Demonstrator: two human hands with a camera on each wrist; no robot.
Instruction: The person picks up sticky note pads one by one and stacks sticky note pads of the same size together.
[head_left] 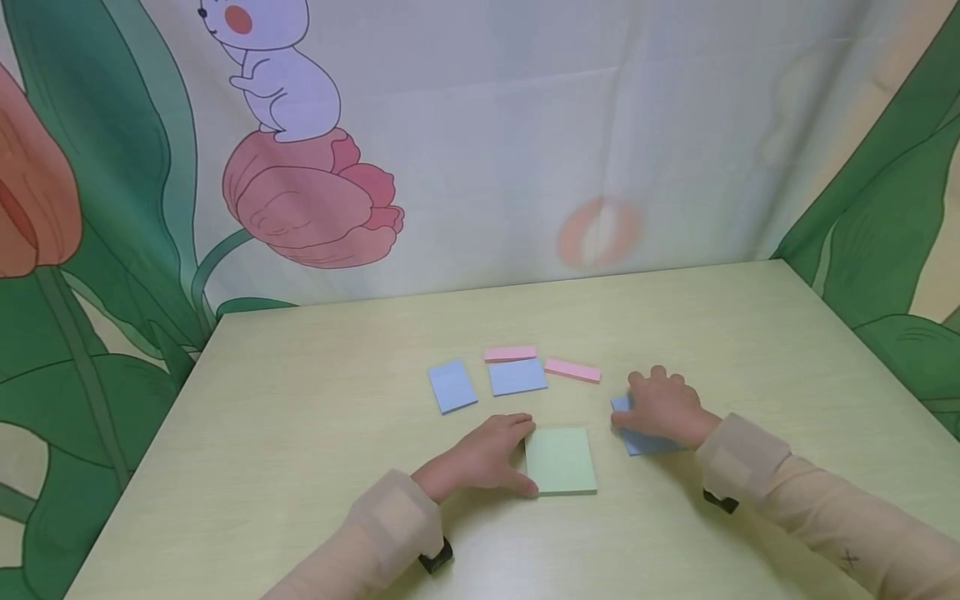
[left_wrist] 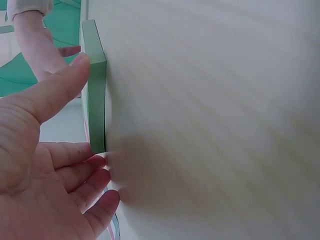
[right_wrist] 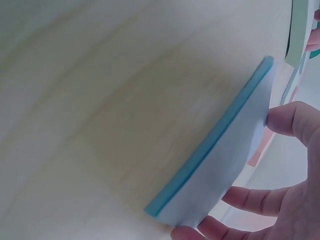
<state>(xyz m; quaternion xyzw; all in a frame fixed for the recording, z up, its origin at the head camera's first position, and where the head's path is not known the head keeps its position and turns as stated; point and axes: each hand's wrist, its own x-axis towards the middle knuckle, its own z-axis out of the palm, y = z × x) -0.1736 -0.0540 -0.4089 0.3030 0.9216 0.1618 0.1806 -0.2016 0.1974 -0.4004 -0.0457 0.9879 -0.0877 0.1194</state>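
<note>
A square pale-green sticky note pad (head_left: 561,462) lies flat on the table. My left hand (head_left: 491,454) grips it along its left side, thumb at the near corner and index finger at the far one. The left wrist view shows the thumb on one end of the green pad (left_wrist: 97,100) and fingertips at the other. To the right, my right hand (head_left: 663,408) holds a blue sticky note pad (head_left: 637,442), covering much of it. In the right wrist view, the thumb and fingers span this blue pad (right_wrist: 220,155) close over the tabletop.
Beyond the hands lie two more blue pads, one tilted at left (head_left: 452,387) and one in the middle (head_left: 517,377). A narrow pink pad (head_left: 510,354) sits behind the middle one, another pink pad (head_left: 573,371) to its right. A printed curtain (head_left: 480,167) hangs behind the table (head_left: 300,400).
</note>
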